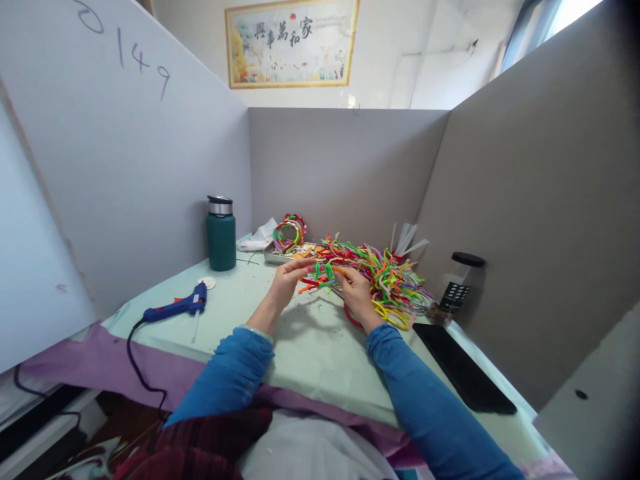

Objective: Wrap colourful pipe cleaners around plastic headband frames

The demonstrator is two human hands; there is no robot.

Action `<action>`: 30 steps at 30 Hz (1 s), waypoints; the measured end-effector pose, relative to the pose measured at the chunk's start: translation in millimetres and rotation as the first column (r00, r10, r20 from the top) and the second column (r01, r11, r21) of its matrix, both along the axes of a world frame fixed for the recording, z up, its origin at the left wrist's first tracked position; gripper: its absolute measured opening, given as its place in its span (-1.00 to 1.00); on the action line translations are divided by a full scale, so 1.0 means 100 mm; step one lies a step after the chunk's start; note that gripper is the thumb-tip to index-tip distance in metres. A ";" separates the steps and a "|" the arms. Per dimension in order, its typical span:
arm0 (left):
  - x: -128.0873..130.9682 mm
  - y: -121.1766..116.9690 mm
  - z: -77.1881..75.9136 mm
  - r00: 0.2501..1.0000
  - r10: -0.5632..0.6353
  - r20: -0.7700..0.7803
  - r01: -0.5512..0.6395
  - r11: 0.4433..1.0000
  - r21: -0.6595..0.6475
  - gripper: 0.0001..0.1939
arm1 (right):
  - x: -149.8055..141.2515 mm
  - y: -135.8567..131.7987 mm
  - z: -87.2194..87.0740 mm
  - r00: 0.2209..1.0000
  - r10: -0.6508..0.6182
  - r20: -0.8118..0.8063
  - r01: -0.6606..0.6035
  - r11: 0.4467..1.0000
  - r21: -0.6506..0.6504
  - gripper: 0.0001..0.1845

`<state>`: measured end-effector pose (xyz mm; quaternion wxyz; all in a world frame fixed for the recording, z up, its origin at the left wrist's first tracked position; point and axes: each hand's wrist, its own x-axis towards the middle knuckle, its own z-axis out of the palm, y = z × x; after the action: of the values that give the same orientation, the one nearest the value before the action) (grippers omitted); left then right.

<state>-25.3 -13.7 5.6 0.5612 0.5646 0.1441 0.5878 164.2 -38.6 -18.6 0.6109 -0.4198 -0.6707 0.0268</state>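
Note:
My left hand (286,285) and my right hand (357,295) are raised over the middle of the table, facing each other. Stretched between their fingertips is a colourful fuzzy pipe cleaner piece (327,271), with green loops in the middle, orange near the right fingers and pink near the left. Both hands pinch it by its ends. Behind and right of them lies a large heap of loose pipe cleaners (395,277) in many colours. Yellow rings (395,316) and a red ring lie by my right wrist, the red one partly hidden.
A blue glue gun (176,307) with a trailing cord lies left, near a green bottle (221,237). Finished-looking rings (289,235) stand on a metal tray (273,257) at the back. A clear jar (457,287) and black phone-like slab (464,368) are right. Grey panels enclose the table.

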 end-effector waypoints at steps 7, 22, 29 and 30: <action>0.01 -0.12 0.01 0.979 0.039 -0.202 -0.013 0.991 0.132 -0.70 | 0.03 0.02 -0.01 1.000 0.023 -0.012 -0.023 1.000 -0.006 -0.73; 0.05 -0.20 0.10 0.969 0.125 -0.211 -0.125 0.992 0.012 -0.62 | -0.11 -0.06 0.11 0.953 0.244 -0.181 -0.258 0.964 -0.061 -0.74; 0.06 -0.18 0.10 0.966 0.150 -0.211 -0.150 0.989 0.015 -0.66 | -0.09 -0.20 0.22 0.856 0.439 -0.273 -0.496 0.846 -0.196 -0.73; 0.06 -0.17 0.10 0.966 0.146 -0.214 -0.149 0.989 0.005 -0.66 | -0.08 -0.22 0.23 0.838 0.461 -0.291 -0.526 0.824 -0.209 -0.73</action>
<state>-19.2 -31.1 15.1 0.5003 0.6091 0.2485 0.5630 155.9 -60.7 4.5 0.5895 -0.3071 -0.6715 0.3275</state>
